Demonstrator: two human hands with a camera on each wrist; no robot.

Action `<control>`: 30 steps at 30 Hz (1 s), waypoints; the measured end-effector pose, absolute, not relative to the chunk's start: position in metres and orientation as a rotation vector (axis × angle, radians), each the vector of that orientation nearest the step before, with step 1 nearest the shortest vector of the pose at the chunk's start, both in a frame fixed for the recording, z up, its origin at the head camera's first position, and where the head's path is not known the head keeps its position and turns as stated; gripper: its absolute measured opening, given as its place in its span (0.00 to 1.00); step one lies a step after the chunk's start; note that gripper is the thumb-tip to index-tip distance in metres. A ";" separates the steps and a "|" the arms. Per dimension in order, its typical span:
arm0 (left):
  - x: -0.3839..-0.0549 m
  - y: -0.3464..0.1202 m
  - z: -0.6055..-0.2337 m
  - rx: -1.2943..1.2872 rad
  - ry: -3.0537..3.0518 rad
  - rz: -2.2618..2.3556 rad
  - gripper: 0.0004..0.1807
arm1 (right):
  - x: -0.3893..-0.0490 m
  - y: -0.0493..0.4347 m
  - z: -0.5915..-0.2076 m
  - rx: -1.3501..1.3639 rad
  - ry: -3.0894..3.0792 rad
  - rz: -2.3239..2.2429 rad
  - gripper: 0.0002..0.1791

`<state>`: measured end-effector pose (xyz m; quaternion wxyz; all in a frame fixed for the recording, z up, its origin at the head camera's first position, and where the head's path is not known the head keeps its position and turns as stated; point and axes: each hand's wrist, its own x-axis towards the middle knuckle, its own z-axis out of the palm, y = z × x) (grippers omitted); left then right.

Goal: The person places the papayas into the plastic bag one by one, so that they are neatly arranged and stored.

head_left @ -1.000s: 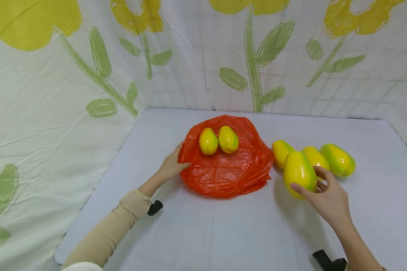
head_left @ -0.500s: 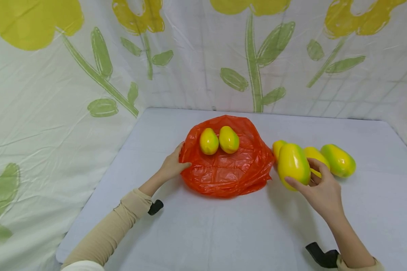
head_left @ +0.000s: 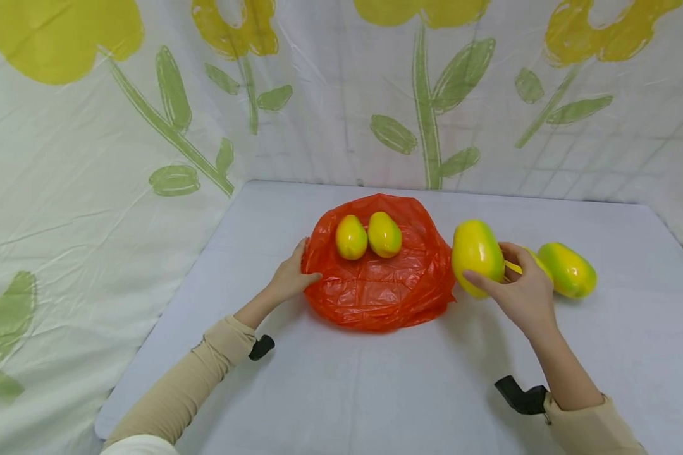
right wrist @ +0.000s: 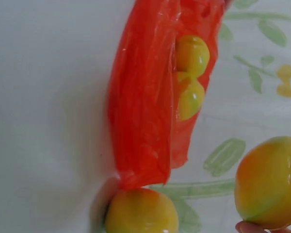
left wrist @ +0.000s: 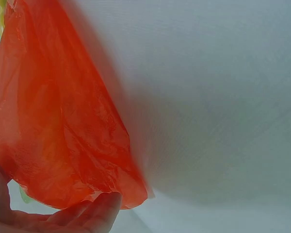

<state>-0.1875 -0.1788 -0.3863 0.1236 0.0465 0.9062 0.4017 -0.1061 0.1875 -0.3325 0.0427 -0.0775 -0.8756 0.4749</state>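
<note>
A red plastic bag (head_left: 370, 291) lies spread with its mouth open on the table, two yellow-green papayas (head_left: 351, 237) inside toward the back. At the bag's left rim, my left hand (head_left: 286, 279) holds the edge, thumb inside and fingers along the outside; the left wrist view shows those fingers (left wrist: 104, 211) against the red film. My right hand (head_left: 523, 294) grips another papaya (head_left: 477, 256) between thumb and fingers, raised beside the bag's right edge. Also in the right wrist view are this held papaya (right wrist: 271, 182) and one on the table (right wrist: 141, 213) by the bag.
To the right of the bag, a papaya (head_left: 567, 270) rests on the white-covered table (head_left: 341, 392), with another partly hidden behind my right hand. A flower-printed curtain (head_left: 330, 126) rises along the back and left. Black wrist mounts (head_left: 520, 395) stick out from the sleeves.
My right hand has carried the papaya left and farther back, up to the bag's right edge, now covering a papaya behind it. The left hand stays at the rim.
</note>
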 end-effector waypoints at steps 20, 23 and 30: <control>-0.188 -0.179 -0.383 0.144 2.642 1.161 0.44 | -0.170 0.152 -0.318 -0.298 -2.702 1.681 0.49; -0.188 -0.178 -0.382 0.142 2.638 1.166 0.44 | -0.180 0.147 -0.319 -0.322 -2.735 1.734 0.48; -0.189 -0.179 -0.383 0.151 2.645 1.166 0.42 | -0.204 0.135 -0.325 -0.395 -2.717 1.779 0.46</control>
